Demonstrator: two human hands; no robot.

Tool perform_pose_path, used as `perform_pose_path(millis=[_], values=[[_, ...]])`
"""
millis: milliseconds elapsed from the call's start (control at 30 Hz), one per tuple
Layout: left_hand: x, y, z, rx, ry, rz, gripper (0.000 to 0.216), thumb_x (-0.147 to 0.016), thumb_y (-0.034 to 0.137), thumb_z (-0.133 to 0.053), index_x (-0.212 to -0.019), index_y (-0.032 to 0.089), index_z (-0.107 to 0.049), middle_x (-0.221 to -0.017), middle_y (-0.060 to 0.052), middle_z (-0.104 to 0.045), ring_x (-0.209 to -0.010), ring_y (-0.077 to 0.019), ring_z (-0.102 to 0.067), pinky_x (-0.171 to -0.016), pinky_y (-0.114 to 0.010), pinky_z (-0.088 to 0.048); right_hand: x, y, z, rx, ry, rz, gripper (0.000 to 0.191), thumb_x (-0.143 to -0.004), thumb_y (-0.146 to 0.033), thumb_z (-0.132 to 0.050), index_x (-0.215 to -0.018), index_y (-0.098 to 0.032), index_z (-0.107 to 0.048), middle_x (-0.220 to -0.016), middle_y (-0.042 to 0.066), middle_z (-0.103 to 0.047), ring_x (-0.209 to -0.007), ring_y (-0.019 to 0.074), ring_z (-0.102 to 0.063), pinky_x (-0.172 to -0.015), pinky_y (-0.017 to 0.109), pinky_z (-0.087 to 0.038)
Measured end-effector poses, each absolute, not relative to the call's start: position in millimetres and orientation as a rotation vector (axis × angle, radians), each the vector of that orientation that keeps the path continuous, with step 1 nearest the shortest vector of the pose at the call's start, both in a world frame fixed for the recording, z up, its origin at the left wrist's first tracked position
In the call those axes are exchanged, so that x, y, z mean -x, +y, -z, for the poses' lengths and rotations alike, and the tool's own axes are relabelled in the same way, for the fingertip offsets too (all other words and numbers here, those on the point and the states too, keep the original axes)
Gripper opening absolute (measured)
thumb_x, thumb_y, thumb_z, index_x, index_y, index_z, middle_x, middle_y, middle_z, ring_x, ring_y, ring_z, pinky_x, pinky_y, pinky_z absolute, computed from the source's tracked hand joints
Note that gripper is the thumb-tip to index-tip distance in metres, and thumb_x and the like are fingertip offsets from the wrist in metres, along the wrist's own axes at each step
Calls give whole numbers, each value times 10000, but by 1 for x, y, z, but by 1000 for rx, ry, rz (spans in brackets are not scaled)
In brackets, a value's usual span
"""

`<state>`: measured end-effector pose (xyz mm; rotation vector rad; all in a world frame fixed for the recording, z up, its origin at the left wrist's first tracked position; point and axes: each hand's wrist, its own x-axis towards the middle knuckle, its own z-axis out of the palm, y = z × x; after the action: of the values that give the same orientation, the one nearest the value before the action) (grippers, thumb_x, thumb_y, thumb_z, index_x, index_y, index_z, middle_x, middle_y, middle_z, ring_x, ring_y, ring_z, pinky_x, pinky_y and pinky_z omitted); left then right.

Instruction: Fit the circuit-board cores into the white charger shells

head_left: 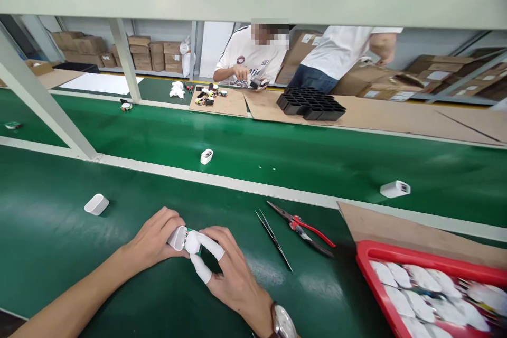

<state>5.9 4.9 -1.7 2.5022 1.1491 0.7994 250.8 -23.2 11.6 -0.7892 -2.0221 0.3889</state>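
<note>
My left hand (160,235) is wrapped round a white oval plastic housing (177,238), its open end turned to the right. Thumb and index finger of my right hand (229,266), both in white finger cots, pinch a small circuit board assembly (193,243) with a round white pad and green edges. The assembly sits right at the housing's mouth; whether part of it is inside, I cannot tell. To the left stands another white housing (96,204) on the green bench. Tweezers (274,240) and red-handled long-nose pliers (301,226) lie right of my hands.
A red tray (366,253) at the lower right holds several white-padded assemblies. Beyond a metal rail (222,184), white units (206,156) stand on a green conveyor belt (277,142). Across it, a person handles a part near a black divided tray (311,104); another person stands beside.
</note>
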Motion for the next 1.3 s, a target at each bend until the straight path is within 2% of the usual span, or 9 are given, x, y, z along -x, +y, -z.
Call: perform_pose_path(millis=[233, 400, 667, 833, 967, 1033, 1167, 1300], values=[[-12, 5, -1, -2655, 1113, -823, 442, -954, 523, -736, -1196, 186, -582, -1057, -104, -658, -887, -242, -611, -780, -381, -538, -248, -25, -4, 784, -2087, -325, 594, -945, -57, -634, -1486, -238, -469, -1238, 156, -663, -1094, 299, -650, -871, 491, -619], [-14, 5, -2, -2642, 1123, -770, 409, -989, 544, -676, -1187, 191, -608, -1042, -99, -657, -867, -237, -599, -771, -380, -524, -247, -25, -9, 823, -2130, -313, 566, -969, -79, -608, -1482, -268, -460, -1228, 136, -665, -1057, 288, -663, -852, 470, -624], [-15, 4, -4, -2589, 1030, -728, 402, -1031, 548, -597, -1191, 180, -605, -1054, -103, -653, -879, -236, -583, -796, -379, -519, -246, -26, -7, 856, -2194, -363, 433, -983, -101, -613, -1383, -242, -525, -1231, 131, -651, -1061, 289, -634, -847, 469, -611], [-20, 1, 6, -2389, 969, -724, 322, -1002, 449, -683, -1188, 203, -590, -1042, -83, -656, -901, -231, -609, -780, -355, -538, -249, -26, -6, 832, -2185, -363, 428, -991, -190, -682, -1386, -255, -531, -1235, 121, -673, -1084, 286, -651, -885, 471, -612], [-23, -2, 15, -2241, 1021, -721, 356, -883, 358, -819, -1131, 225, -601, -1059, -60, -660, -954, -231, -639, -795, -338, -564, -245, -25, -7, 831, -2277, -330, 374, -976, -276, -722, -1321, -244, -581, -1344, 145, -642, -1220, 326, -623, -961, 514, -601], [-20, -3, 14, -2190, 1055, -720, 379, -841, 311, -848, -1118, 236, -601, -1065, -44, -663, -955, -222, -652, -803, -330, -571, -242, -23, -5, 846, -2277, -365, 346, -997, -292, -693, -1319, -229, -583, -1363, 157, -625, -1243, 319, -613, -977, 508, -606], [-6, -7, 3, -2100, 1118, -724, 338, -918, 251, -765, -1195, 258, -573, -1081, -24, -687, -925, -191, -685, -815, -317, -587, -239, -22, 3, 918, -2210, -431, 307, -1044, -258, -602, -1348, -240, -560, -1405, 161, -585, -1226, 282, -646, -975, 466, -629], [5, -7, -4, -2273, 884, -835, 198, -1028, 181, -634, -1211, 254, -611, -1171, -68, -713, -1083, -208, -692, -942, -349, -583, -239, -23, 4, 920, -2260, -455, 375, -1061, -176, -512, -1427, -256, -512, -1295, 125, -637, -1119, 254, -681, -920, 433, -645]])
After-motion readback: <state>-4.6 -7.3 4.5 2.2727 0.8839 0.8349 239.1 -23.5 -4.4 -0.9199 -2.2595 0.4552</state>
